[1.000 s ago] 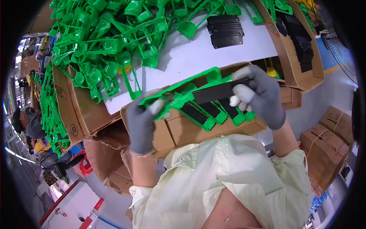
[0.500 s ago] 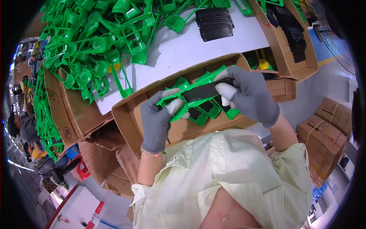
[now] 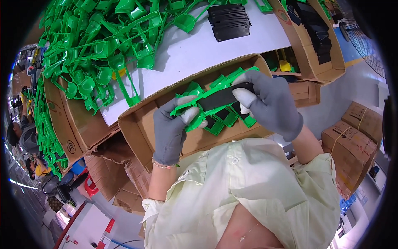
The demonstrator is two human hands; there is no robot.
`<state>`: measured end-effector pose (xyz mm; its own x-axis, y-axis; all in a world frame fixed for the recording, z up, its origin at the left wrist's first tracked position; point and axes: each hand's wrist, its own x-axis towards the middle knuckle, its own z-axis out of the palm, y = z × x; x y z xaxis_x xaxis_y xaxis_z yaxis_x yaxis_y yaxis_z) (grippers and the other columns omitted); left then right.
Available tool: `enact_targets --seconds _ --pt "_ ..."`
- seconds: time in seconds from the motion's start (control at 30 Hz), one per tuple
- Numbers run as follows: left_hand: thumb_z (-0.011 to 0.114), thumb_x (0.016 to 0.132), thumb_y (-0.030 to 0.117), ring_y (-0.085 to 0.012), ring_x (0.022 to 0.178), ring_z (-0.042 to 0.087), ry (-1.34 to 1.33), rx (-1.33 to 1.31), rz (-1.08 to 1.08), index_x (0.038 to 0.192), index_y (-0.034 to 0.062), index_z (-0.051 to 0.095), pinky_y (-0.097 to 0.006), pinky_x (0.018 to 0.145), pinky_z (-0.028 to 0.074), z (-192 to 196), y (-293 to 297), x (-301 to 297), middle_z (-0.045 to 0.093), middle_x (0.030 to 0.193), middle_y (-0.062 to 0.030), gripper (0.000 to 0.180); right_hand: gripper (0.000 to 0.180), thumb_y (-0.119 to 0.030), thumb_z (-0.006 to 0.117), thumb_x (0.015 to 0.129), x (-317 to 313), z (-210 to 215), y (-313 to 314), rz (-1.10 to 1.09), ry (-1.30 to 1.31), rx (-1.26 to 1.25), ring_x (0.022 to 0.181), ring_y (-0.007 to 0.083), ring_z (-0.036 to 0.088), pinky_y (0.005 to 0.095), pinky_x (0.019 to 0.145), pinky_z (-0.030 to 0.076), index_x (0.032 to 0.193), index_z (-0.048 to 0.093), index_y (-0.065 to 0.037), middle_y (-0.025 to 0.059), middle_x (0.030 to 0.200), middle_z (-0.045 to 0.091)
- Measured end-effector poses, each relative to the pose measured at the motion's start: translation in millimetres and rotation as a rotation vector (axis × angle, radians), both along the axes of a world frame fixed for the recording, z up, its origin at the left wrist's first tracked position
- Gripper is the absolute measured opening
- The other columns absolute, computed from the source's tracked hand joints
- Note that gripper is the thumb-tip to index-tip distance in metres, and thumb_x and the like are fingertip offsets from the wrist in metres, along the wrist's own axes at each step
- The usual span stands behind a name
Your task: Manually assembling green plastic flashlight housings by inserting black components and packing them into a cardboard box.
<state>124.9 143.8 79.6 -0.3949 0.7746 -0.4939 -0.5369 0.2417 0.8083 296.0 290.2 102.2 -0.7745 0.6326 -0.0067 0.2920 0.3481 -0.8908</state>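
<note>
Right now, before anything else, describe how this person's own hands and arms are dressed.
The left hand and right hand each wear a close-fitting grey glove with whitish fingertips. A thin bracelet with a small green bit circles the left wrist. The forearms are bare up to loose, pale greenish-cream shirt sleeves.

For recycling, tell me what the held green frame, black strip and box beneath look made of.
Green frame: likely glossy plastic, from sheen and moulded edges. Black strip: perhaps plastic or coated metal; flat, matte face. Box: dull cardboard, by its brown folded walls.
</note>
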Motion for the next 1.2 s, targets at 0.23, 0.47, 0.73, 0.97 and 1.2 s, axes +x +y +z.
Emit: enact_targets --seconds 0.23,0.47,0.73,0.97,1.2 --pt "0.063 0.079 -0.003 -0.0173 0.068 0.063 0.108 -0.090 -0.023 0.103 -0.0047 0.062 -0.028 0.057 0.055 1 4 13 0.062 0.089 -0.0099 0.024 0.027 -0.020 0.070 0.080 0 -5 -6 -0.008 -0.230 0.382 0.056 0.0132 0.061 0.0257 0.053 0.047 0.098 0.059 -0.002 0.0046 0.065 0.063" --pt "0.065 0.076 -0.006 -0.0186 0.064 0.063 0.190 -0.056 -0.183 0.097 -0.0071 0.063 -0.028 0.056 0.054 -4 -18 4 0.065 0.084 -0.0120 0.021 0.033 -0.022 0.076 0.074 11 -32 -8 -0.130 0.016 0.246 0.065 0.0159 0.064 0.0277 0.058 0.048 0.100 0.063 -0.008 0.0057 0.074 0.066" --pt "0.062 0.079 -0.006 -0.0167 0.062 0.063 0.157 -0.264 -0.244 0.097 -0.0088 0.062 -0.025 0.057 0.052 1 -43 -13 0.066 0.080 -0.0133 0.018 0.029 -0.034 0.072 0.076 6 -45 -21 0.349 -0.435 0.004 0.061 0.0184 0.062 0.0292 0.059 0.048 0.094 0.065 -0.011 0.0085 0.074 0.064" --pt "0.070 0.078 0.006 -0.0167 0.061 0.063 0.180 -0.587 -0.447 0.102 -0.0055 0.059 -0.025 0.050 0.050 -25 -80 -100 0.061 0.075 -0.0071 0.030 0.036 -0.026 0.072 0.073 -42 -61 98 0.094 -0.133 0.655 0.072 0.0211 0.063 0.0320 0.062 0.050 0.106 0.060 -0.017 0.0027 0.100 0.059" --pt "0.074 0.070 0.046 -0.0355 0.071 0.063 1.405 -0.760 -0.619 0.088 -0.0006 0.059 -0.040 0.063 0.050 -38 -31 -54 0.065 0.075 -0.0197 0.052 0.032 -0.021 0.070 0.072 -55 -80 127 0.197 -0.318 0.833 0.086 0.0265 0.060 0.0396 0.061 0.050 0.099 0.053 -0.016 0.0021 0.103 0.054"
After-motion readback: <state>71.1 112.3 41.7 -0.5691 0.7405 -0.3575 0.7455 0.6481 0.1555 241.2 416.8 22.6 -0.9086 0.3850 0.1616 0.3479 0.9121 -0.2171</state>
